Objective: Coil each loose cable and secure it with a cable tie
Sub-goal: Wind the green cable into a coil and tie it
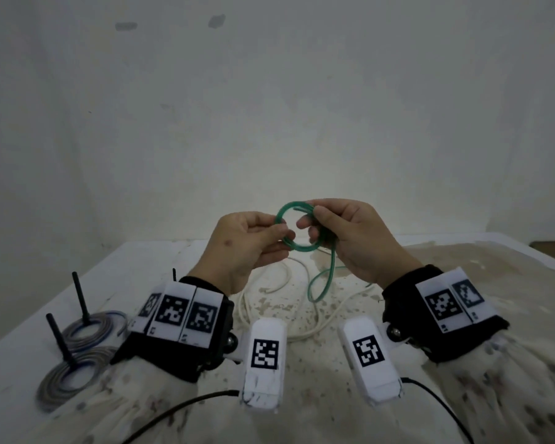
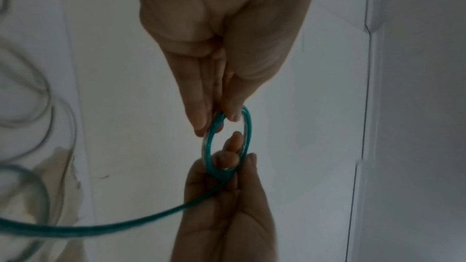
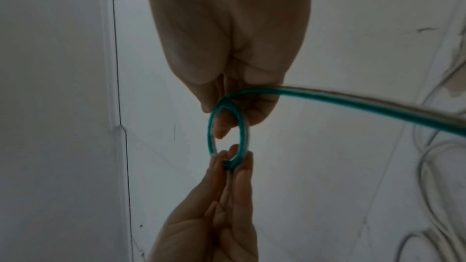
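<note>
Lower left of the head view: two black pegs (image 1: pixel 81 296) stand upright on the table (image 1: pixel 481 283), each ringed at its base by a flat grey-blue coil (image 1: pixel 90 328). A third black tip shows just above the left wrist band; its base is hidden.

Centre of the head view, above the table: both hands hold a small ring of green cable (image 1: pixel 297 248). Left hand (image 1: pixel 247 248) pinches the ring's left side between thumb and straight, closed fingers. Right hand (image 1: pixel 350 238) grips the right side, fingers curled round it, one fingertip poking through the ring. The free green tail drops from the right hand in a loop toward the table.

White cable (image 1: pixel 302 331) lies loose on the stained tabletop below the hands, partly covered by the wrists and wrist cameras.

How many turns the green ring holds is hard to make out; possibly two or three. The wrist views are dim, with the tail blurred toward the frame edges.
</note>
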